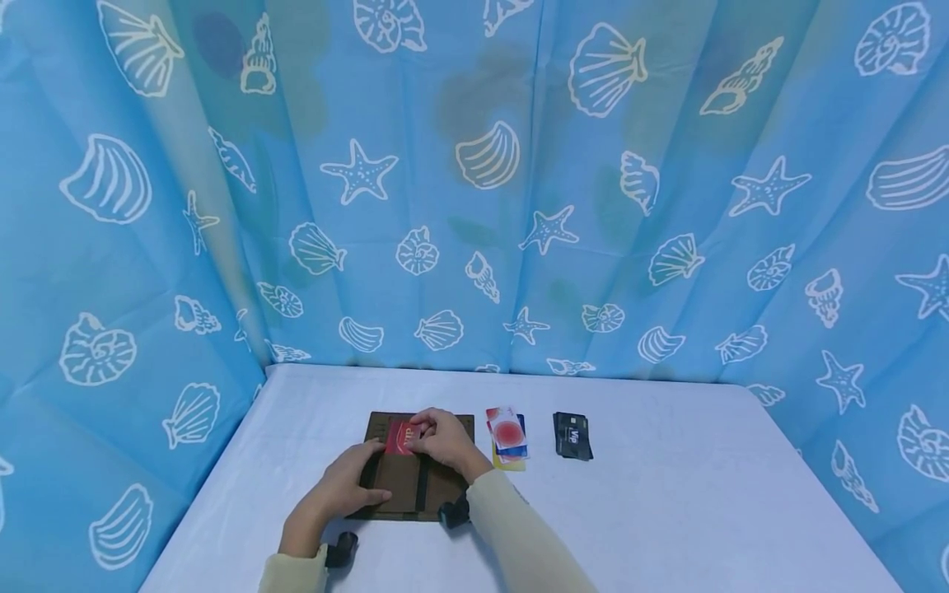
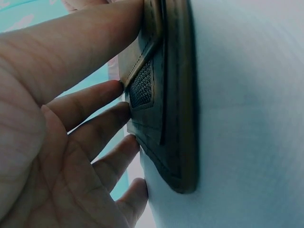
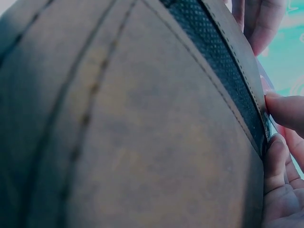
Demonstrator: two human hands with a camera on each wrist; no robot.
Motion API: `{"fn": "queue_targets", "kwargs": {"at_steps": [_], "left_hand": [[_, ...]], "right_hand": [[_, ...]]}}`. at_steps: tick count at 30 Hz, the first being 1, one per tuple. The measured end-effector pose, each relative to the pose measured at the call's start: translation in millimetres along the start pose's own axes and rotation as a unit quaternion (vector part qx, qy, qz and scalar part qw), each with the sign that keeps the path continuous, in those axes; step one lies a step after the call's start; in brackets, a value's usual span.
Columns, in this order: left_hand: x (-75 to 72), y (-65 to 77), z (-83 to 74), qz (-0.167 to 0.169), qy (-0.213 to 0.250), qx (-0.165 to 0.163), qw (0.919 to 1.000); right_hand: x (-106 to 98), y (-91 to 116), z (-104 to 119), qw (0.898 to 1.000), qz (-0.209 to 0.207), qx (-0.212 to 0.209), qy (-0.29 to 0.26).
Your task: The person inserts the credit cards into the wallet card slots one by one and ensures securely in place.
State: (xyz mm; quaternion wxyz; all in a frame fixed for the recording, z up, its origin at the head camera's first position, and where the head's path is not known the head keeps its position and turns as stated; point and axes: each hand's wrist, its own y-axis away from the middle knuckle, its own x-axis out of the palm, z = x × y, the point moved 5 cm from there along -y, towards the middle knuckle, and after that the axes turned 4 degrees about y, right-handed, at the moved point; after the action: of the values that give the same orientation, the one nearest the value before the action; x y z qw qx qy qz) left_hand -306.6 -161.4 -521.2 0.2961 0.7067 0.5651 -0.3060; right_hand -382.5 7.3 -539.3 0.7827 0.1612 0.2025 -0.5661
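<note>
A brown wallet (image 1: 400,475) lies open and flat on the table, with dark elastic straps across it. My right hand (image 1: 448,441) pinches a red card (image 1: 400,441) at its right edge; the card overlaps the wallet's upper left part, its lower edge at a pocket. My left hand (image 1: 343,484) rests along the wallet's left side, fingers extended. Close up in the left wrist view, its fingertips touch the edge of the wallet (image 2: 183,142) while the thumb lies over it. The wallet's leather (image 3: 142,123) fills most of the right wrist view.
To the right of the wallet lies a small fanned pile of coloured cards (image 1: 507,432). Farther right is a stack of black cards (image 1: 572,436). A white cloth covers the table (image 1: 667,511), and a blue shell-print curtain (image 1: 474,198) hangs behind it.
</note>
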Motion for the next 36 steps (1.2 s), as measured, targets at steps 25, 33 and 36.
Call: {"fn": "queue_targets", "kwargs": {"at_steps": [25, 33, 36], "left_hand": [[0.3, 1.1, 0.4, -0.003, 0.006, -0.002, 1.0000], [0.6, 2.6, 0.7, -0.003, 0.008, 0.004, 0.9999], [0.5, 2.8, 0.5, 0.002, 0.014, 0.006, 0.9999]], "right_hand": [[-0.4, 4.6, 2.6, 0.999, 0.010, -0.015, 0.031], [0.1, 5.0, 2.8, 0.999, 0.007, -0.017, 0.037], [0.0, 5.1, 2.9, 0.999, 0.005, -0.017, 0.037]]}}
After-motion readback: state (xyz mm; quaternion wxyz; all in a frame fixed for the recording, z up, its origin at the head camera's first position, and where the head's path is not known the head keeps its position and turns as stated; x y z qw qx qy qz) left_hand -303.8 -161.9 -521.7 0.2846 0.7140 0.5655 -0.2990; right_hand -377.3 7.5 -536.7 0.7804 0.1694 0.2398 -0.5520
